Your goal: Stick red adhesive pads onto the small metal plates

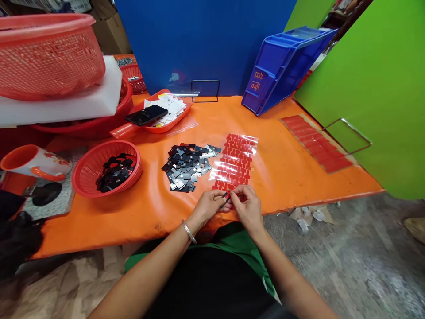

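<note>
Small black piece point(225, 196) between left grip point(209, 205) and right grip point(248, 207)

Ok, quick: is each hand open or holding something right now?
Left hand: closed, holding a small dark piece.
Right hand: at the same piece; whether it's gripping cannot be told.

Bench point(275, 177) w/ glossy orange cover, creased in spots, pale glare on it from light overhead or nearby, source out of frame. Tall blue panel point(212, 40) upright along the rear edge, thin dark wire loop point(206, 80) at its ft. Lg. bright green panel point(375, 79) on R side, leaning, w/ metal loop point(357, 131); 2nd green surface point(307, 15) behind, top R of ctr. Cardboard box point(113, 33) back L. Gray floor point(332, 261), mottled, w/ paper scraps point(303, 225) nr. bench edge. Crumpled brown paper point(76, 283) low L.
</note>
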